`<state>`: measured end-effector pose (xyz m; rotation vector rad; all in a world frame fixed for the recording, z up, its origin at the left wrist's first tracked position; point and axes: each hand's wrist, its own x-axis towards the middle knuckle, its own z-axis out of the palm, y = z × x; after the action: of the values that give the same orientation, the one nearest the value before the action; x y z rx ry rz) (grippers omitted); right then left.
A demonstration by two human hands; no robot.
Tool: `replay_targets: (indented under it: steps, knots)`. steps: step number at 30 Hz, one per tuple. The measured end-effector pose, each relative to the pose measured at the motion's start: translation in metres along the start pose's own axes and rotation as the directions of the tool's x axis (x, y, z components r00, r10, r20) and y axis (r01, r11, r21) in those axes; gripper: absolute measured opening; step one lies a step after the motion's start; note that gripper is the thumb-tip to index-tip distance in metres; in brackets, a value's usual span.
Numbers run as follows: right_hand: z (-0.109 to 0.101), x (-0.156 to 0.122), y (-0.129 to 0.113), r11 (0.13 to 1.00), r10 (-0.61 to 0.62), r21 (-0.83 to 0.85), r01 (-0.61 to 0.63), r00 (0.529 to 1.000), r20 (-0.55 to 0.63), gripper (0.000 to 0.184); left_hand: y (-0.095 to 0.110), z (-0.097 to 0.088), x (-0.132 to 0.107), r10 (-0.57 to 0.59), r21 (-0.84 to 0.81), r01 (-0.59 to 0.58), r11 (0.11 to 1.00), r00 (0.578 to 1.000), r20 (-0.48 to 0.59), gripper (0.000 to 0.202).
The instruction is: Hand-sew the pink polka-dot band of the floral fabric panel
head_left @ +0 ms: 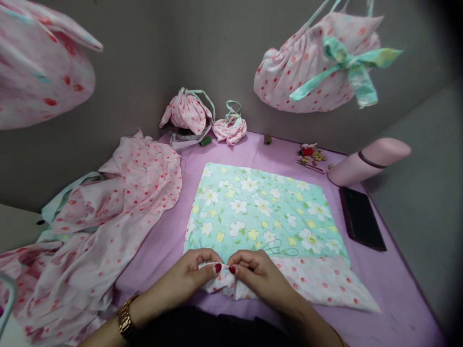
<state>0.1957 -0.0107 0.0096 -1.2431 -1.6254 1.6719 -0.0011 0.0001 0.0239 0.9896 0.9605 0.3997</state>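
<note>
A rectangle of mint floral fabric (pixel 253 207) lies flat before me, with a pink dotted fabric border (pixel 321 279) along its near side. My left hand (pixel 200 270) pinches the near edge of this border between thumb and fingers. Close beside it, my right hand (pixel 249 270) pinches the same edge, thumbs almost touching. The cloth between them is bunched up. A loose loop of thread (pixel 280 249) rests on the floral part just beyond my right hand. Whether a needle is in my fingers cannot be seen.
Pink dotted cloth (pixel 144 178) is heaped on the left. Drawstring pouches (pixel 190 113) sit at the back, and a bow-tied bag (pixel 307 72) hangs above. A pink bottle (pixel 365 161), a dark phone (pixel 361 219) and a red thread spool (pixel 306 152) are on the right.
</note>
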Motion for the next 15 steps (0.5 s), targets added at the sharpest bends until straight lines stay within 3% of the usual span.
replay_targets:
  steps: [15]
  knots:
    - [0.0082,0.0025,0.0031,0.998,-0.068,0.016,0.069,0.997,-0.042,0.026,-0.0041,0.0023,0.001,0.069,-0.052,-0.068,0.996,0.997,0.018,0.022]
